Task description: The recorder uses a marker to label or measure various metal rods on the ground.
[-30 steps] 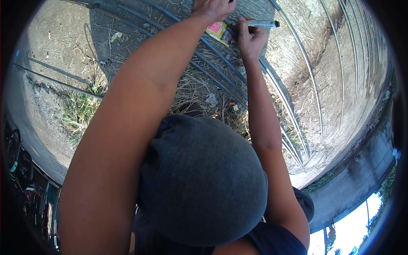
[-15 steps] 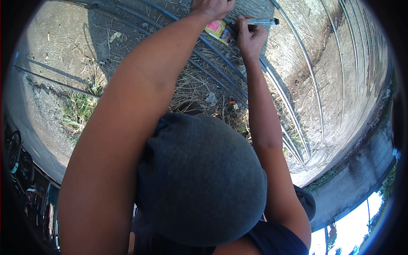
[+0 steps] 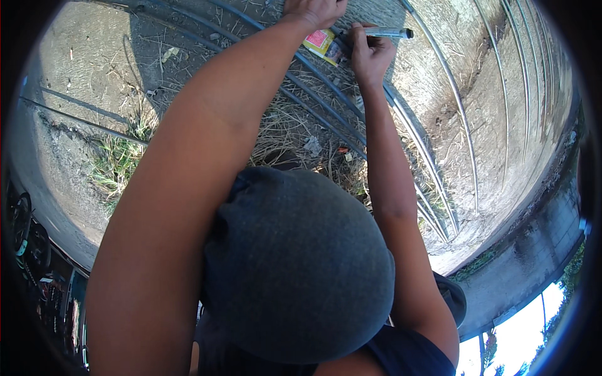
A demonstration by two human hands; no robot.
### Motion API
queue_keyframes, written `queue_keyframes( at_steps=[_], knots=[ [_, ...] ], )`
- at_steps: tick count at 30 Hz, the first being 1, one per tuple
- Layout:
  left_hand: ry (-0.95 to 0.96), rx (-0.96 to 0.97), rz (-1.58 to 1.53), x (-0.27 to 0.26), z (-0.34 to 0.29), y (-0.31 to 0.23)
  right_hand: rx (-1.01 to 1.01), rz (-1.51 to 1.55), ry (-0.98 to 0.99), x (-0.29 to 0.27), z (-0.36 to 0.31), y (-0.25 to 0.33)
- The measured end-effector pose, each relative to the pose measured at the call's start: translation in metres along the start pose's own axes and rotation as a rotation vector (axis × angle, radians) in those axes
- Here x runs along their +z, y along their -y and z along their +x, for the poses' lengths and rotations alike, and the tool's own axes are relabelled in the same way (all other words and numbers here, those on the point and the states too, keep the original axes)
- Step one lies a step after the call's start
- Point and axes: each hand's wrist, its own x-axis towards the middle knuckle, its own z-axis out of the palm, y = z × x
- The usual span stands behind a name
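Observation:
My right hand [image 3: 371, 55] is closed around a marker pen [image 3: 387, 32]. The pen has a pale barrel and a black end, which points to the right; its other end is hidden by my fingers. My left hand [image 3: 315, 11] is at the top edge, partly cut off, with its visible fingers curled. What they hold, if anything, cannot be made out. Between and just below my hands lies a yellow and pink packet [image 3: 322, 45]. Dark metal rods [image 3: 326, 88] run slantwise over the ground beneath my left wrist and beside the packet.
Several more long rods [image 3: 453, 88] lie on the rough ground at the right. Dry straw [image 3: 291, 128] and litter cover the soil under my arms. A rounded form in dark grey-blue cloth [image 3: 301, 263] fills the middle below. Green grass [image 3: 116, 164] grows at the left; a grey wall [image 3: 533, 263] stands lower right.
The marker pen has turned slightly in my right hand. My left hand stays where it was.

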Motion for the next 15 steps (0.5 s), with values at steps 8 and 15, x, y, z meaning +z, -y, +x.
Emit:
queue_keyframes(
  at_steps=[8,15],
  knots=[
    [0.0,0.019,-0.011,-0.0049,0.0,0.003,0.085,0.101,0.003,0.0014,-0.0009,0.0037],
    [-0.022,0.028,-0.01,-0.0011,0.0009,-0.0002,0.049,0.105,-0.045,0.0002,-0.0029,0.004]
  ],
)
